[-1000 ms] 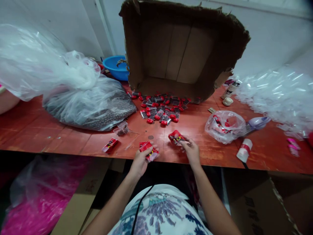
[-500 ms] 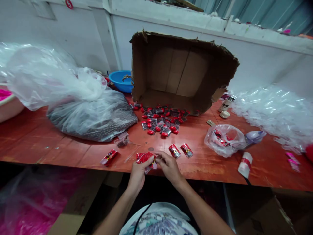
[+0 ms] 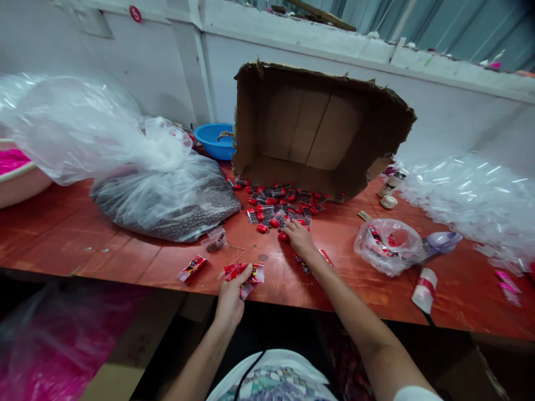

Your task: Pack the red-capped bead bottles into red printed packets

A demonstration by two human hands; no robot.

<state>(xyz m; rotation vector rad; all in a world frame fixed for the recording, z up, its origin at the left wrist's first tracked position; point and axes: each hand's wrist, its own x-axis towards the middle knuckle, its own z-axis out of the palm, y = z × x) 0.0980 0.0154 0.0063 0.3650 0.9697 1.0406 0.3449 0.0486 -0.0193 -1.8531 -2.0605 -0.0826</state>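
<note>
Now right hand [image 3: 301, 240] out at red-capped containers [image 3: 266, 211] (grip unclear), left hand [image 3: 229, 299] still with grip around red wrappers [image 3: 234, 271].

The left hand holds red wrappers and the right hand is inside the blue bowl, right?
Not quite: the right hand isn't in the blue bowl. The head view shows it at the pile of small red and dark items by the cardboard box. The left hand does hold red wrappers.

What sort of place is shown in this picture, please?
Probably a small packing workshop: a torn cardboard box lies on its side with red-capped containers at its mouth, a large clear bag holds many small dark pieces, and the left hand holds red printed packets.
</note>
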